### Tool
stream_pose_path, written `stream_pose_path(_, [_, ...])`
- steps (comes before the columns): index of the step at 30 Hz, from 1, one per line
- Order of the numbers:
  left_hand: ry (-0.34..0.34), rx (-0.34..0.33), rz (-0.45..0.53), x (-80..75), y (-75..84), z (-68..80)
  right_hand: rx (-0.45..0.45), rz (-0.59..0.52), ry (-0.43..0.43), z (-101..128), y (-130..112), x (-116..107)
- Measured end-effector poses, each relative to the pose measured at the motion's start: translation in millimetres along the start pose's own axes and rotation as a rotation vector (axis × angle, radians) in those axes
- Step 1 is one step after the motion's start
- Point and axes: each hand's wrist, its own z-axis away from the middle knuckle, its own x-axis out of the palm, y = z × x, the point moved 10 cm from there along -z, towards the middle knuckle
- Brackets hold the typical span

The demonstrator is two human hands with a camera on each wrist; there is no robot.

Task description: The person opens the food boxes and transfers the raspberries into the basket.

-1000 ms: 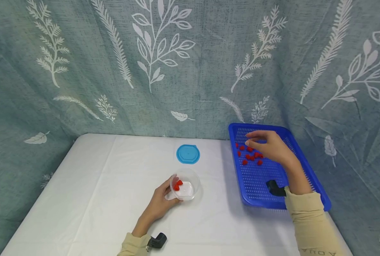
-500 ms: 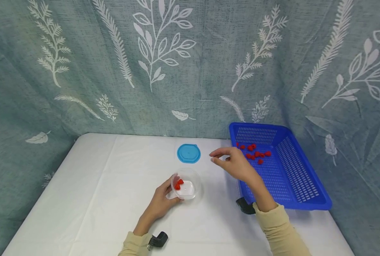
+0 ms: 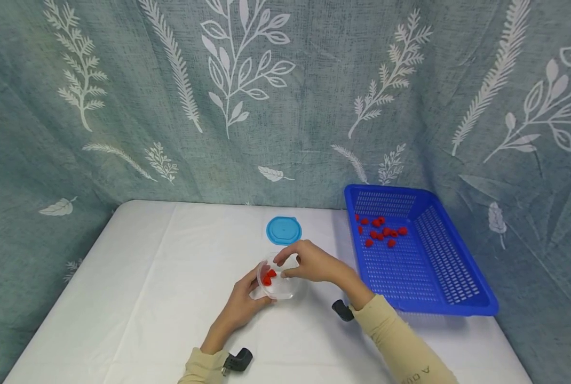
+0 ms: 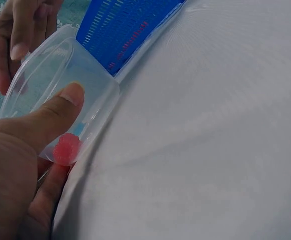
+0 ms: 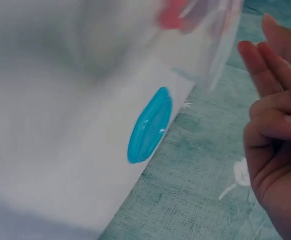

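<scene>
Left hand (image 3: 241, 305) grips the clear tub (image 3: 278, 277) mid-desk, tilting it steady; right hand (image 3: 309, 264) hovers over its mouth, fingers loosely curled, whether pinching a red berry (image 3: 268, 277) I cannot tell.

Right hand (image 3: 314, 264) from basket (image 3: 458, 298) to container (image 3: 292, 290)

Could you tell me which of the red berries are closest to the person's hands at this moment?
The red berries in the clear container, gripped by the left hand; the others lie apart in the blue basket.
</scene>
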Motion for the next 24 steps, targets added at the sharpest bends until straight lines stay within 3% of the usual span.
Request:
stream_pose_path(6, [0.002, 0.009, 0.003, -2.1, -0.4, 0.5, 0.007, 0.164, -0.078, -22, 10, 7])
stream_pose_path(14, [-0.016, 0.017, 0.006, -0.9, -1.8, 2.1, 0.041, 0.26, -0.18, -34, 19, 24])
stream_pose_path(24, [-0.001, 0.038, -0.001, -2.5, -3.3, 0.3, 0.018, 0.453, -0.127, -32, 13, 32])
